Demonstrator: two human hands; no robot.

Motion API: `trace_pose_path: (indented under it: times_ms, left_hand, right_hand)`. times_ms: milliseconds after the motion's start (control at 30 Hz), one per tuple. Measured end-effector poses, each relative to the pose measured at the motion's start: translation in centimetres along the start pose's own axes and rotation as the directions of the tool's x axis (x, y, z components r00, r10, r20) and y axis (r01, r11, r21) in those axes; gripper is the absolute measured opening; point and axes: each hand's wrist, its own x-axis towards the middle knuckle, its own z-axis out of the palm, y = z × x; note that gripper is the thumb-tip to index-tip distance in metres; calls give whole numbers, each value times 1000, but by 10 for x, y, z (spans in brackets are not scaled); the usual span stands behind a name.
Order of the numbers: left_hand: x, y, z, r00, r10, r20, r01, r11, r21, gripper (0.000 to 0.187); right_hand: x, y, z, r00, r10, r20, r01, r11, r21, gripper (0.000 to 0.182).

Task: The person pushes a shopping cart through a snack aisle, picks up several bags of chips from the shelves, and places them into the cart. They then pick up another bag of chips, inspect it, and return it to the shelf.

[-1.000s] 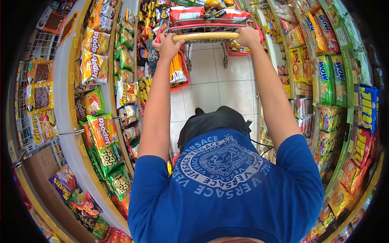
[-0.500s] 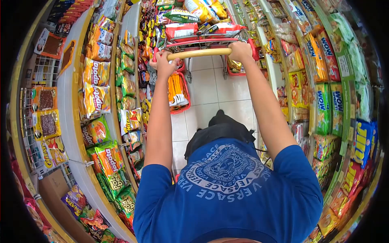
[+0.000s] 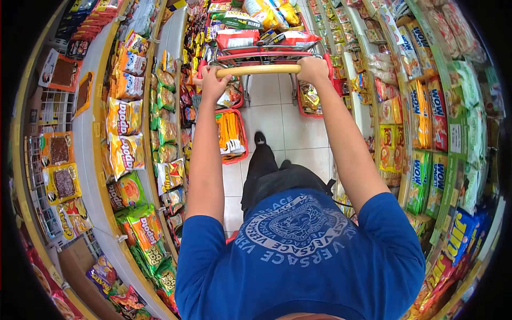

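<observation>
Both my hands are on the pale yellow handle (image 3: 260, 70) of a shopping cart with red end pieces. My left hand (image 3: 214, 84) is closed around its left end, with the thumb resting along the near side. At the right end, my right hand (image 3: 313, 70) wraps the bar, its fingertips hidden beyond it. Inside the cart basket ahead lie packed goods: a red and white bag (image 3: 238, 39), a dark green bag (image 3: 237, 20) and yellow and white bags (image 3: 262, 13).
Packed snack shelves line the aisle on the left (image 3: 125, 120) and right (image 3: 421, 117). Red baskets stand on the tiled floor: one with orange and white packets (image 3: 244, 152) near my left arm, another with packets (image 3: 305, 112) at the right.
The shelves and floor baskets have slid back towards me as the cart and I moved forward. One foot has stepped ahead into view. Both hands keep their hold on the handle.
</observation>
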Motion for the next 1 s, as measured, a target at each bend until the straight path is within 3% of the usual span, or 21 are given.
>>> trace_pose_path:
  times_ms: [267, 400, 533, 1000]
  left_hand:
    - [71, -9, 15, 998, 53, -28, -52, 997, 55, 44]
    - [108, -23, 28, 999, 30, -29, -31, 999, -31, 43]
    - [140, -28, 30, 999, 34, -3, -34, 998, 49, 42]
    - [253, -47, 56, 996, 83, 31, -82, 996, -40, 39]
  right_hand:
    - [67, 3, -22, 997, 48, 67, -47, 999, -17, 25]
    - [104, 7, -20, 998, 69, 11, -68, 997, -25, 26]
    - [131, 5, -29, 995, 96, 31, -96, 995, 0, 25]
    - [219, 16, -40, 983, 181, -14, -181, 983, -5, 24]
